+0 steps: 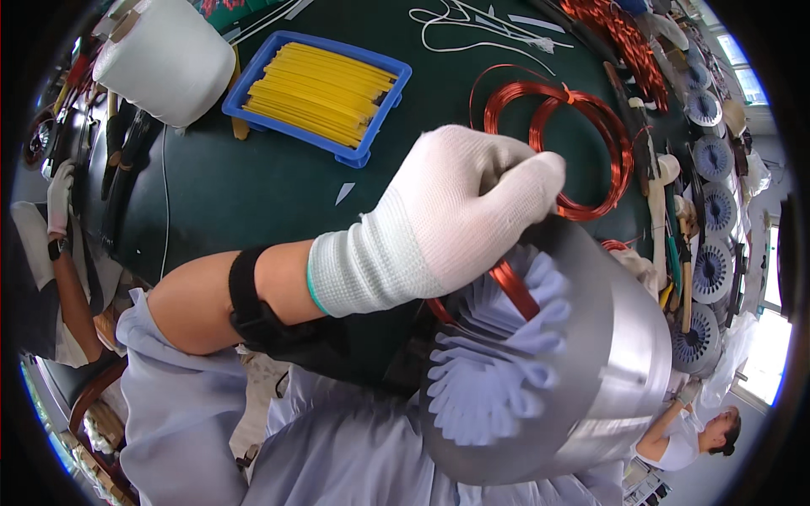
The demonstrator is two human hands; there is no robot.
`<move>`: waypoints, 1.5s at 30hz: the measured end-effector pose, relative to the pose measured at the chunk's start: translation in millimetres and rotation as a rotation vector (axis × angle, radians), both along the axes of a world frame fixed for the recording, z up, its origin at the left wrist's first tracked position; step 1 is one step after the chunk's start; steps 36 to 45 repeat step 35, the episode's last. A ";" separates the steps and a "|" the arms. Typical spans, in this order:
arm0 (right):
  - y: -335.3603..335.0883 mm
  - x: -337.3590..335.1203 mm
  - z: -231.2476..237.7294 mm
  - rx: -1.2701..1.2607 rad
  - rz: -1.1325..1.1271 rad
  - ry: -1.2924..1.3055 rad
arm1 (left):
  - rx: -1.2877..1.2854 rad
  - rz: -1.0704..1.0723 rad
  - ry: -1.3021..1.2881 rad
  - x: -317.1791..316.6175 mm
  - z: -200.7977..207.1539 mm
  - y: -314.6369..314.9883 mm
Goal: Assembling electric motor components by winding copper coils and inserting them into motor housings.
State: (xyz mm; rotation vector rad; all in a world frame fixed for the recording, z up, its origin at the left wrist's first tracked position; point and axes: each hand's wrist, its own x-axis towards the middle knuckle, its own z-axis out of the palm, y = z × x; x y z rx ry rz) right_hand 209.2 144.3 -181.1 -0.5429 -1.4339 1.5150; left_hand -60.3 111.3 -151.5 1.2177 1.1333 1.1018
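My left hand (460, 202), in a white knit glove, reaches in from the left above a motor stator. Its fingers are curled closed around copper wire, mostly hidden by the glove. Below the hand, a flat bundle of copper wire (515, 288) runs into the stator's bore. The stator is a grey metal cylinder (612, 346) tilted on its side, with pale blue slot liners (485, 401) fanned around its opening. Just beyond the hand, a looped copper wire coil (620, 152) lies on the dark green table (278, 202). My right hand is out of sight.
A blue tray (364, 156) holds yellow strips, beside a large white thread spool (164, 63). White cord (460, 46) and more copper wire (620, 38) lie farther back. Stators (707, 266) line the right side. Other people are at left and lower right.
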 end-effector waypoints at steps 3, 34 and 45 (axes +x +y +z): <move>1.3 -16.4 -17.1 -0.059 0.054 0.094 | 0.255 0.023 -0.214 -7.5 -9.2 5.7; -64.1 10.8 8.4 0.837 -0.314 -0.733 | 0.033 0.079 0.201 -93.6 -79.7 -92.6; -62.6 11.0 8.1 0.864 -0.268 -0.742 | 0.027 0.138 0.195 -102.8 -83.6 -107.4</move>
